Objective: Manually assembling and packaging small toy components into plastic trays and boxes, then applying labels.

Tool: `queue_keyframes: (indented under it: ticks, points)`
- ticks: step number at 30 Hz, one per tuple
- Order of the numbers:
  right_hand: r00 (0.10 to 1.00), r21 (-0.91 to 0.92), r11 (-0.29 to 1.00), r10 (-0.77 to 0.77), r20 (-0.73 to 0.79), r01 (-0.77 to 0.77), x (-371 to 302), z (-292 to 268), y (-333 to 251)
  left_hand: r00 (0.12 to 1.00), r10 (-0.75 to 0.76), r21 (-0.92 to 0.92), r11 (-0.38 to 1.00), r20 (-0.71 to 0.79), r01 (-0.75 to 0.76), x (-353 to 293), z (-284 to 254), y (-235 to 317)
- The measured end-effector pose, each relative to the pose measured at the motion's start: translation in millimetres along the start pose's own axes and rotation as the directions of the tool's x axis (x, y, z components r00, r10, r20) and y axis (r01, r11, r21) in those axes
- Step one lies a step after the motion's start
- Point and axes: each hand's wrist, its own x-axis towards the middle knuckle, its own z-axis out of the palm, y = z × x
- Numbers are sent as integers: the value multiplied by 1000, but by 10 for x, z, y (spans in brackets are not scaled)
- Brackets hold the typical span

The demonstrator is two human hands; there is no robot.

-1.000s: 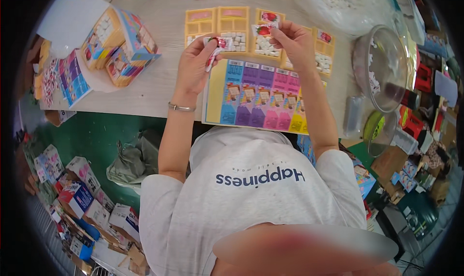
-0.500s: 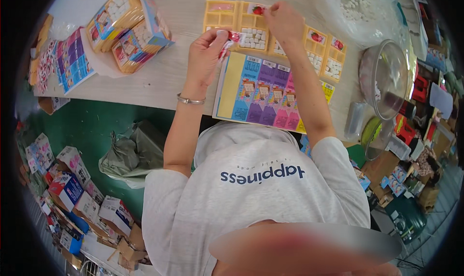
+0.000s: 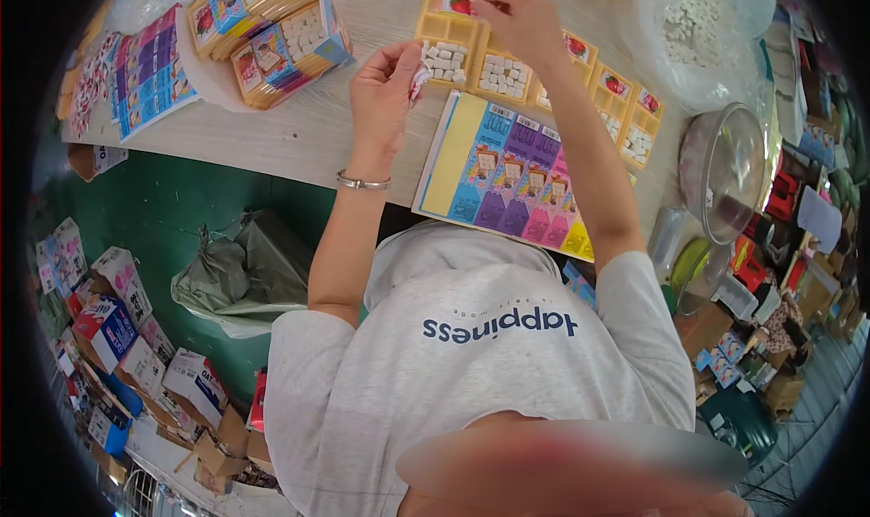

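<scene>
A row of yellow plastic trays lies on the table, the leftmost tray [image 3: 448,31] with white cube-shaped pieces [image 3: 444,62] in its lower part. In that tray's top compartment sits a small strawberry-printed card [image 3: 459,6]. My right hand [image 3: 526,26] reaches over the trays, its fingers pinched at the card's right end. Just left of the trays, my left hand [image 3: 382,100] is closed on several small red-and-white printed cards [image 3: 420,80], partly hidden by its fingers. A colourful printed sheet [image 3: 507,168] lies below the trays, partly under my right forearm.
A box of filled trays [image 3: 281,50] stands at the left, beside printed sheets [image 3: 152,68]. At the right are a plastic bag of white pieces [image 3: 693,28] and a clear round bowl [image 3: 716,168]. A grey-green bag [image 3: 249,268] rests on the floor, near cartons [image 3: 118,331].
My right hand has moved from the second tray to the leftmost one, where a strawberry card now shows over the pink piece. The whole view has shifted a little.
</scene>
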Motion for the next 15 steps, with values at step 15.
queue_keyframes:
  ticks: [15]
  points:
    - [932, 392, 889, 96, 350, -238, -1232, -470, -287, 959, 219, -92, 974, 180, -205, -290, 747, -223]
